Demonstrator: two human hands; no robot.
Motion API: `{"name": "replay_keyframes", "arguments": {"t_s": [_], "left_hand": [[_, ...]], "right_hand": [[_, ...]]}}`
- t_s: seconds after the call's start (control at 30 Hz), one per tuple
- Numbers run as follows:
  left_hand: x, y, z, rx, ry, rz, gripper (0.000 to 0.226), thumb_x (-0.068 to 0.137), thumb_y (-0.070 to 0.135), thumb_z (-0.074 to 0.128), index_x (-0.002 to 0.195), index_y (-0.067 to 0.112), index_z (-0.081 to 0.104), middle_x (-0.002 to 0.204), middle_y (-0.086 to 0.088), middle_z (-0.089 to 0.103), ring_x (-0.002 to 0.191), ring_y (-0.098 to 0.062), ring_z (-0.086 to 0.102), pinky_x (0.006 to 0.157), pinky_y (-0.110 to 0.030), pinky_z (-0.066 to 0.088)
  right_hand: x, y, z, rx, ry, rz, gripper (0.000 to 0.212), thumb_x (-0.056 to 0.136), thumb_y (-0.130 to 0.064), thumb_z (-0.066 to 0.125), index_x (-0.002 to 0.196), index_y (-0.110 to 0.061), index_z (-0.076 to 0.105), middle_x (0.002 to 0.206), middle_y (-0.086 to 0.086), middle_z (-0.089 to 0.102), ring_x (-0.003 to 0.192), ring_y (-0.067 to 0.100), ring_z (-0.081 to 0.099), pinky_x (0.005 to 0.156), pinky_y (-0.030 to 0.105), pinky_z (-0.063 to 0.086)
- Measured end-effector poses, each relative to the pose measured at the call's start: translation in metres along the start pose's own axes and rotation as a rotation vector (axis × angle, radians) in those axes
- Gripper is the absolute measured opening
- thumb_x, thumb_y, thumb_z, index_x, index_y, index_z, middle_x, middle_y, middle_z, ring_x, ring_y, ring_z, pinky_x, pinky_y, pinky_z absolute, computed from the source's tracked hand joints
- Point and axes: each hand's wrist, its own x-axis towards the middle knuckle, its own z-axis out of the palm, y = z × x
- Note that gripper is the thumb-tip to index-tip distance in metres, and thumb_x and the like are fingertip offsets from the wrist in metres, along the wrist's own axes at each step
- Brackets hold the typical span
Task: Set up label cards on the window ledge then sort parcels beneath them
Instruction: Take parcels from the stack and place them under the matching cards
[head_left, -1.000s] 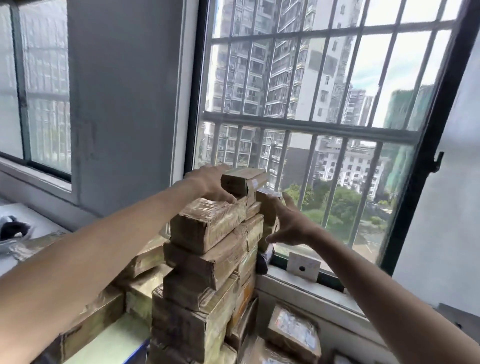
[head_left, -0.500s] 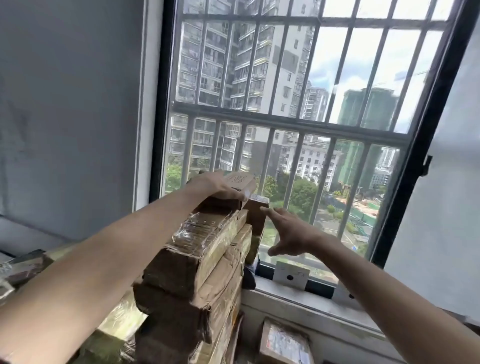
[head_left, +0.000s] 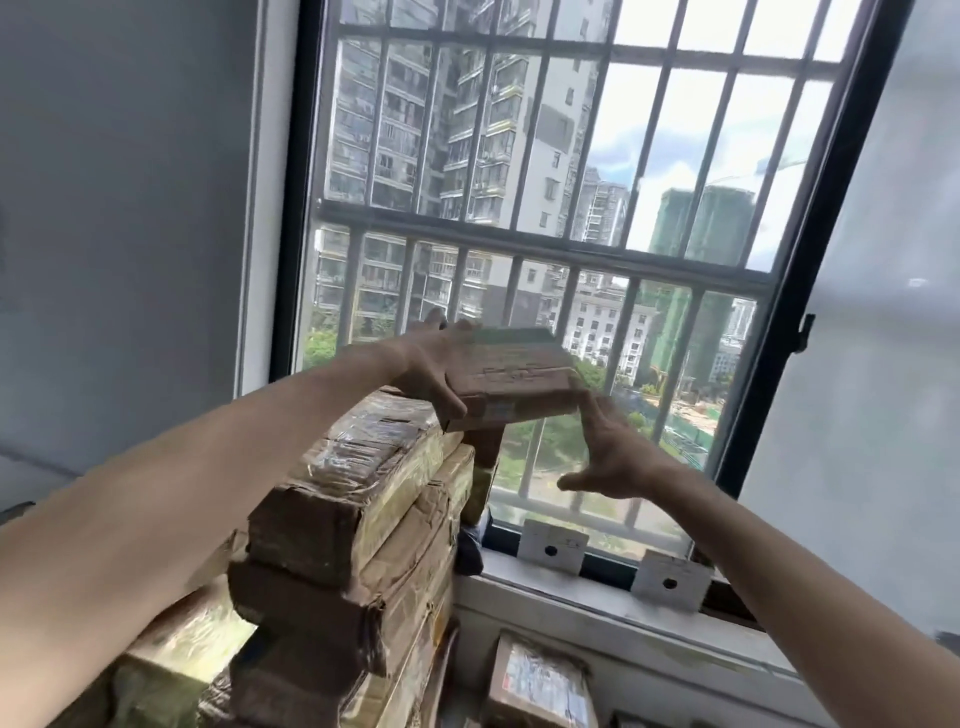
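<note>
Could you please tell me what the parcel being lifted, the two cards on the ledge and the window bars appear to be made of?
The brown taped parcel in the left hand: probably cardboard under glossy clear tape, judging by its sheen. The two white square label cards: seemingly matte paperboard, standing stiffly, each with a dark dot. The grey window bars: likely painted metal, thin and straight.

High-rise apt room used as parcel sorting/storage spot: tall stack of taped cardboard parcels (head_left: 358, 525) by a barred window (head_left: 545, 249), label cards (head_left: 553, 546) propped on the ledge (head_left: 597, 603), plain grey walls (head_left: 130, 234), residential towers (head_left: 431, 130) outside.
</note>
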Motion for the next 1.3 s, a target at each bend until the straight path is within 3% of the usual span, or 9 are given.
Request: {"name": "replay_keyframes", "arguments": {"t_s": [0.1, 0.17, 0.23, 0.33, 0.5, 0.8, 0.93, 1.03, 1.3], "left_hand": [[-0.011, 0.019, 0.004, -0.015, -0.03, 0.217, 0.126, 0.051, 0.026, 0.096, 0.151, 0.04, 0.021, 0.133, 0.002, 0.031, 0.127, -0.024, 0.034, 0.11, -0.057, 0.038], [-0.017, 0.038, 0.01, 0.038, -0.016, 0.327, 0.129, 0.049, 0.024, 0.097, 0.153, 0.036, 0.021, 0.133, 0.001, 0.033, 0.127, -0.021, 0.034, 0.109, -0.057, 0.039], [-0.021, 0.057, 0.016, 0.092, -0.003, 0.403, 0.131, 0.051, 0.023, 0.097, 0.156, 0.03, 0.018, 0.135, 0.0, 0.033, 0.127, -0.018, 0.033, 0.109, -0.054, 0.039], [-0.023, 0.082, 0.024, 0.142, 0.014, 0.446, 0.135, 0.054, 0.025, 0.096, 0.157, 0.029, 0.01, 0.136, -0.002, 0.029, 0.126, -0.018, 0.031, 0.107, -0.047, 0.042], [-0.028, 0.117, 0.041, 0.293, 0.035, 0.408, 0.147, 0.055, 0.037, 0.095, 0.155, 0.032, -0.012, 0.142, -0.002, 0.019, 0.129, -0.02, 0.022, 0.101, -0.044, 0.048], [-0.041, 0.156, 0.063, 0.242, 0.022, 0.381, 0.141, 0.057, 0.041, 0.093, 0.157, 0.026, -0.005, 0.137, -0.001, 0.019, 0.124, -0.02, 0.024, 0.109, -0.048, 0.043], [-0.051, 0.164, 0.076, 0.166, -0.052, 0.37, 0.14, 0.054, 0.043, 0.094, 0.158, 0.034, 0.0, 0.151, 0.004, 0.007, 0.139, -0.026, 0.012, 0.117, -0.062, 0.019], [-0.06, 0.17, 0.089, 0.179, -0.079, 0.374, 0.134, 0.055, 0.047, 0.092, 0.156, 0.041, 0.006, 0.158, 0.002, -0.001, 0.145, -0.031, 0.004, 0.113, -0.066, 0.017], [-0.061, 0.178, 0.091, 0.047, -0.194, 0.325, 0.139, 0.057, 0.038, 0.094, 0.157, 0.037, -0.001, 0.148, -0.004, 0.02, 0.136, -0.029, 0.032, 0.118, -0.048, 0.029]], "right_hand": [[-0.011, 0.019, -0.018, -0.018, 0.033, 0.013, 0.149, 0.063, -0.05, 0.09, 0.15, -0.041, -0.031, 0.16, 0.0, -0.033, 0.151, 0.04, -0.009, 0.12, 0.055, 0.009], [-0.022, 0.031, -0.026, -0.032, 0.037, 0.015, 0.153, 0.056, -0.059, 0.09, 0.149, -0.044, -0.031, 0.159, 0.0, -0.037, 0.15, 0.042, -0.013, 0.12, 0.06, 0.005], [-0.037, 0.043, -0.033, -0.015, 0.041, 0.0, 0.154, 0.053, -0.059, 0.091, 0.15, -0.043, -0.027, 0.162, 0.001, -0.026, 0.151, 0.04, -0.008, 0.121, 0.062, 0.01], [-0.063, 0.058, -0.044, -0.078, 0.103, -0.02, 0.144, 0.056, -0.054, 0.092, 0.157, -0.032, -0.008, 0.149, 0.001, 0.014, 0.138, 0.031, 0.025, 0.113, 0.054, 0.037], [-0.094, 0.076, -0.055, -0.146, 0.207, -0.022, 0.127, 0.05, -0.063, 0.086, 0.148, -0.034, 0.009, 0.128, 0.001, 0.024, 0.12, 0.027, 0.035, 0.093, 0.052, 0.053], [-0.13, 0.098, -0.055, -0.137, 0.106, -0.002, 0.134, 0.058, -0.057, 0.089, 0.155, -0.028, 0.001, 0.136, 0.006, 0.024, 0.123, 0.027, 0.037, 0.101, 0.044, 0.049], [-0.149, 0.11, -0.046, -0.054, 0.01, 0.04, 0.132, 0.052, -0.073, 0.079, 0.154, -0.03, 0.007, 0.133, 0.006, 0.027, 0.119, 0.029, 0.044, 0.104, 0.047, 0.048], [-0.158, 0.118, -0.033, 0.073, -0.073, 0.073, 0.134, 0.044, -0.081, 0.071, 0.153, -0.029, 0.013, 0.13, 0.006, 0.029, 0.118, 0.031, 0.048, 0.109, 0.047, 0.045], [-0.17, 0.132, -0.037, 0.121, -0.151, 0.01, 0.126, 0.064, -0.053, 0.088, 0.158, -0.024, 0.009, 0.135, 0.001, 0.025, 0.121, 0.025, 0.041, 0.115, 0.036, 0.036]]}}
